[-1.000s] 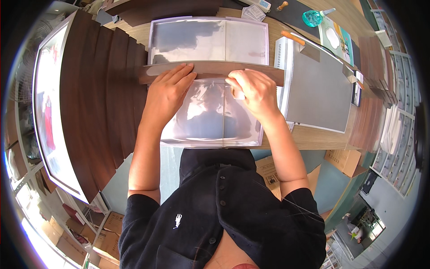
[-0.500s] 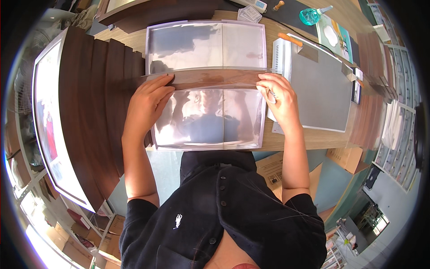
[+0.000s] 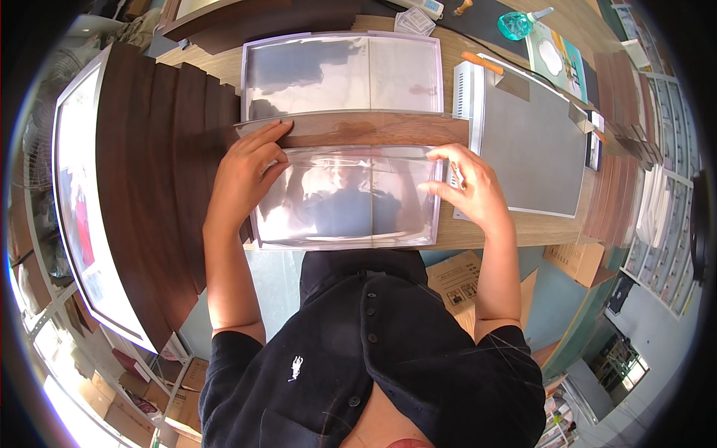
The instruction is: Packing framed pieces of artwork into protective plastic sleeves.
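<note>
A long dark-brown wood-grain board [image 3: 358, 130] lies crosswise over a shiny tray-like frame covered in clear film [image 3: 403, 216]. My left hand [image 3: 254, 168] is at the board's left end, one finger stretched onto its top. Its thumb and another finger are pinched together at the film's edge beside the board. My right hand [image 3: 474, 187] is just nearer than the board's right end, thumb and forefinger apart above the film. A small pale thing shows by its palm, too small to name.
Stacked dark-brown boards [image 3: 160, 187] stand at the left. On the right lies a flat grey plate [image 3: 534, 142] with an orange-handled scraper [image 3: 482, 63]. A teal bottle [image 3: 515, 25] stands behind, near cards [image 3: 414, 22]. Cardboard boxes [image 3: 455, 280] sit below the table.
My right hand has let go at the board's right end and come back toward me and slightly right, its thumb and forefinger spreading. My left hand has hardly moved.
</note>
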Tool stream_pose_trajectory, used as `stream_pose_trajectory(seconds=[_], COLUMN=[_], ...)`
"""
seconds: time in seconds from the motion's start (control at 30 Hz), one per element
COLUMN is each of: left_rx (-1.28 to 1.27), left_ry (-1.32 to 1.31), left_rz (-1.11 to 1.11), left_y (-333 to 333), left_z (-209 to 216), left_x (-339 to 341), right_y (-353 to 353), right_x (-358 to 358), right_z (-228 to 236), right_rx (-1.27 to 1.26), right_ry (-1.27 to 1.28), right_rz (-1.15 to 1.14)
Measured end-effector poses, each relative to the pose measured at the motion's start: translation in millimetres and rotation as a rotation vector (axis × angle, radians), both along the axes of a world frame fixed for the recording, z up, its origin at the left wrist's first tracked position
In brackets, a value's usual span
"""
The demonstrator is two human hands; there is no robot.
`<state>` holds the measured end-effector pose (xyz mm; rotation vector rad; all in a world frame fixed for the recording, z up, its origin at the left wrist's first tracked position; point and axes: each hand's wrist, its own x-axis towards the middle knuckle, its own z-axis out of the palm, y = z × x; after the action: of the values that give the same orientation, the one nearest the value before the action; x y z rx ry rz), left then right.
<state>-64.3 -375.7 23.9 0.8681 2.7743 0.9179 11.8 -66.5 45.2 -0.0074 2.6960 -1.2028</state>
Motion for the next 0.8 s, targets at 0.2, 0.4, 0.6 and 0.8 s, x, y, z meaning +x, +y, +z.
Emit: stream_pose_trajectory(seconds=[0.2, 0.4, 0.6, 0.8], left_rx=[0.011, 0.01, -0.008, -0.001], left_ry=[-0.001, -0.003, -0.061, -0.047], left_rz=[-0.001, -0.013, -0.072, -0.106], left_y=[0.3, -1.6, 1.4, 0.7], left_z=[-0.4, -3.1, 11.2, 5.6], left_x=[0.8, 0.4, 4.3, 3.9], right_y=[-1.8, -13.5, -16.6, -19.0], right_x=[-0.1, -9.3, -11.3, -9.0], right_z=[-16.9, -21.0, -26.7, -36.9], right_rx=[-0.06, 0.27, 0.379, 0.258], right_ry=[0.106, 0.265, 0.459, 0.513], right_rz=[0.015, 0.156, 0.213, 0.194])
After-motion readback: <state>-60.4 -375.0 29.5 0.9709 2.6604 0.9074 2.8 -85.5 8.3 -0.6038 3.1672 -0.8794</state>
